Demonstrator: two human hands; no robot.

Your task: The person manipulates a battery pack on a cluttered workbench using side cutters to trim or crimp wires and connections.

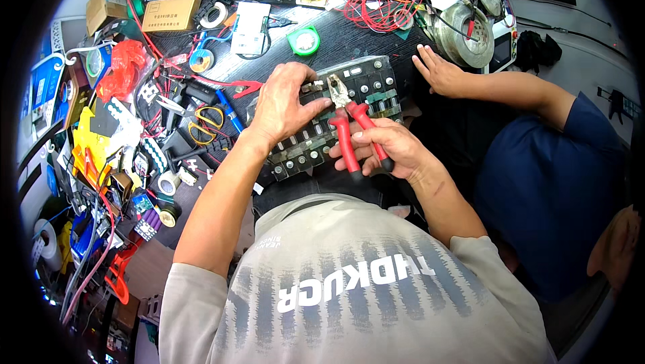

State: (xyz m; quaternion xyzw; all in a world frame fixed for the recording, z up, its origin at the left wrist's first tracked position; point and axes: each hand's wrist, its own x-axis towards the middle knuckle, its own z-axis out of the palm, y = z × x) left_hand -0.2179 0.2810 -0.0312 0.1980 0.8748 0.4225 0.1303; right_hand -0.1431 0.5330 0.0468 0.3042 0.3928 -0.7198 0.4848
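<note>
- Closed in a grip around red-handled pliers (345,138) with the right hand (396,147), handles spread apart.
- Pointed with the metal nose over a black block of bolted terminals (376,82), near the left thumb.
- Laid over the block's upper left part with the left hand (283,107), fingers bent; cannot tell whether pinching anything there.
- Set, as to the block, slantwise at the near edge of the dark counter (336,48), just before the grey shirt (376,229).
- Scattered beyond: a green round case (304,41), tangled red wires (376,4).
- Seen at right: a co-worker's hand (440,73).
</note>
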